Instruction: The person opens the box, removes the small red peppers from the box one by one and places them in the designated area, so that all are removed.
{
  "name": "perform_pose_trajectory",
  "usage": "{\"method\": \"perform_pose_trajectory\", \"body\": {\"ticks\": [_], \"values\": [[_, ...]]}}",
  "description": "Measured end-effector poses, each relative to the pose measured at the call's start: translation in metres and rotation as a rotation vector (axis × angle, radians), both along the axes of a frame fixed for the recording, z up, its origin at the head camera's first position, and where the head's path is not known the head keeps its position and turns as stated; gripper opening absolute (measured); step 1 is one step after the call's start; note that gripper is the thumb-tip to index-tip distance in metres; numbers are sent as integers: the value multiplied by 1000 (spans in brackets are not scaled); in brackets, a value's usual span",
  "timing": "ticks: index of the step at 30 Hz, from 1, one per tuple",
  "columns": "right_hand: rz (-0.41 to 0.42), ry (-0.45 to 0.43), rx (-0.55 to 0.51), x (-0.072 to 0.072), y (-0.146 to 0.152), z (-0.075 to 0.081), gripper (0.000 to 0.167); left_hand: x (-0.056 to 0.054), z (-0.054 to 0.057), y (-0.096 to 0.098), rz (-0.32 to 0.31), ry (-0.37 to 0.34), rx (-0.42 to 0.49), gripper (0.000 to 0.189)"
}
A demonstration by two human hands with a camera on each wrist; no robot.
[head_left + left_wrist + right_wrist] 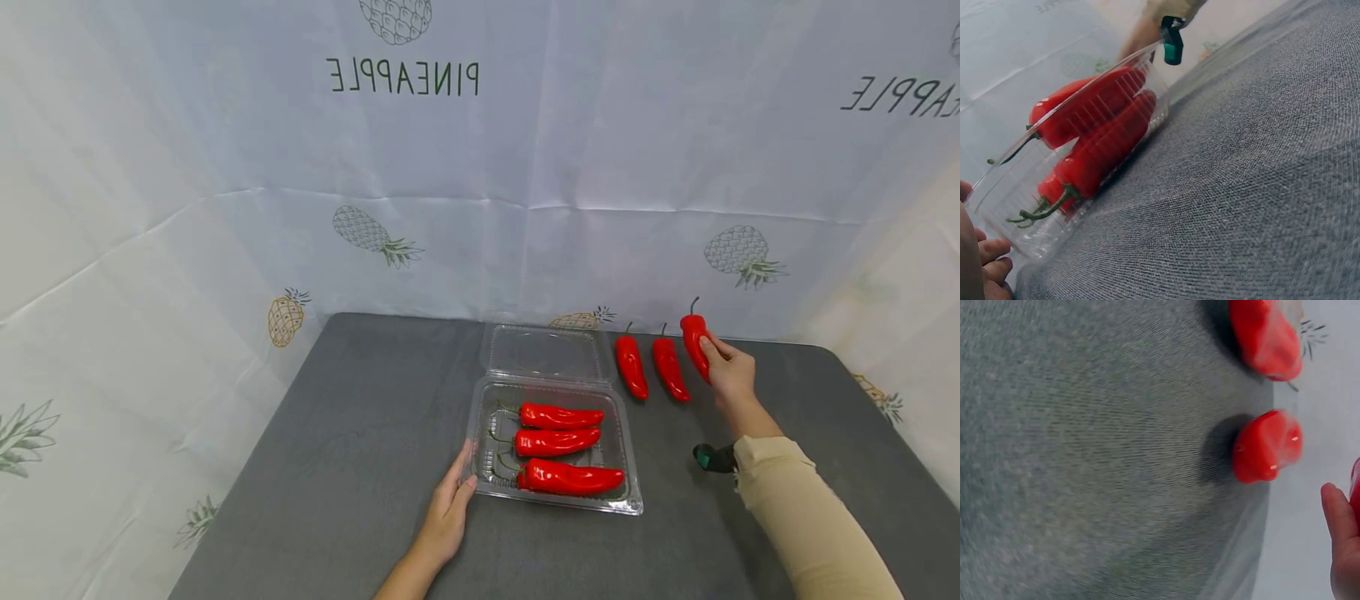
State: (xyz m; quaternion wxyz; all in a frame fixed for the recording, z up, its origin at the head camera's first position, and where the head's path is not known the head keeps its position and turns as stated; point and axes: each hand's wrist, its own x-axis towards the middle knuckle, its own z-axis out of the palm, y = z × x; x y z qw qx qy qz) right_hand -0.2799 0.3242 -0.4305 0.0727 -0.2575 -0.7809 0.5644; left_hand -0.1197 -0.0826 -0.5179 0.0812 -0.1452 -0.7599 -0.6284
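My right hand (731,371) grips a red chili pepper (694,337) at the back right, thumb on its side and stem pointing up. In the right wrist view only the thumb side of the hand and a sliver of that pepper (1356,494) show. Just left of it, two more red peppers (630,365) (670,368) lie on the table. A clear plastic clamshell box (480,417) stands with its lid laid back; inside, several red peppers (558,442) lie side by side, stems to the left. My left hand (444,517) holds the box's left edge, fingers against its wall.
The dark grey cloth-covered table (360,433) ends at a white pineapple-print curtain (450,250) behind. The box's transparent lid (547,350) reaches toward that back edge. A dark strapped device with a green part (712,457) sits at the right wrist.
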Motion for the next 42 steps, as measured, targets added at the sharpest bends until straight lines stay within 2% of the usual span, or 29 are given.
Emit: {"method": "perform_pose_trajectory", "body": {"ticks": [7, 14, 20, 31, 38, 42], "values": [[-12, -38, 27, -5, 8, -7, 57, -1, 0, 0, 4, 40, -3, 47], [-7, -65, 102, -11, 23, -7, 59, -2, 2, 0, -9, 24, 6, 48], [29, -74, 256, -10, 32, -9, 54, -1, 3, 1, -18, 29, -1, 47], [102, -70, 421, -12, 33, -14, 50, -3, 1, -2, -8, -9, -13, 48], [138, -117, 422, -18, 34, -25, 51, -2, 0, -3, 4, 22, -19, 47], [186, -172, 460, -18, 35, -33, 51, 0, 1, -2, 2, 5, -15, 48]]}}
